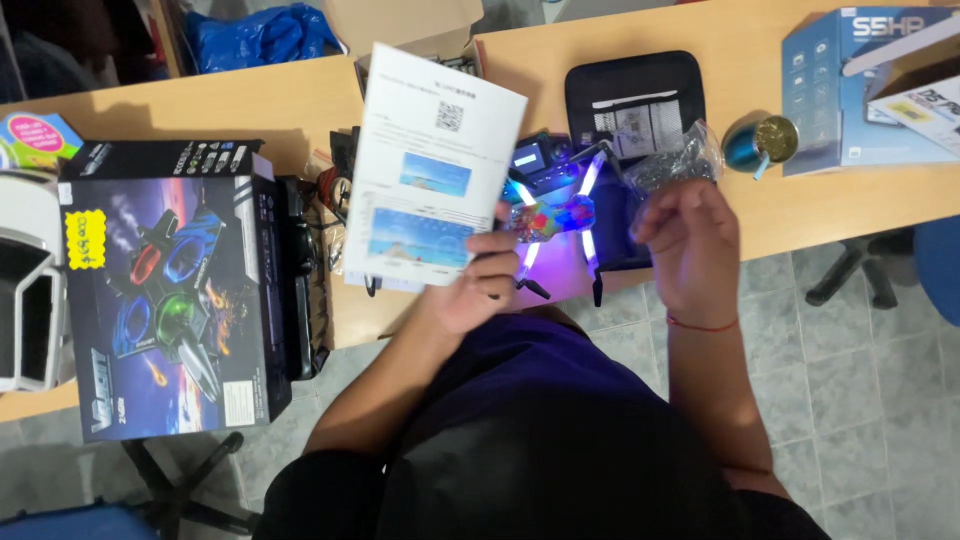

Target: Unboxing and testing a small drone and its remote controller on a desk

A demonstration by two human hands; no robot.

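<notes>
- fingers [495, 262] of the left hand [470, 285] are pinched closed on the lower right corner of a white instruction leaflet [432, 170], which stands up from that grip and leans toward the desk.
- the right hand [690, 245] is curled closed, fingertips pinching the bottom of a small clear plastic bag [672, 160] (its contents are too small to make out).
- between the two grips lies a small drone [560, 215], lit in blue and purple with multicoloured patches on its body, its arms spread near the front edge of the wooden desk [300, 100].
- just beyond the drone, above the right hand, a black zip case [635, 85] lies open, with a slip of paper in it.
- right of the right hand, a round teal and gold object [760, 142], then a light blue box [850, 100].
- left of the leaflet grip, a tangle of cables [335, 195], then a dark product box [170, 290] with a toy aircraft picture, lying flat.
- further left, a white plastic thing [30, 290], only partly in view.
</notes>
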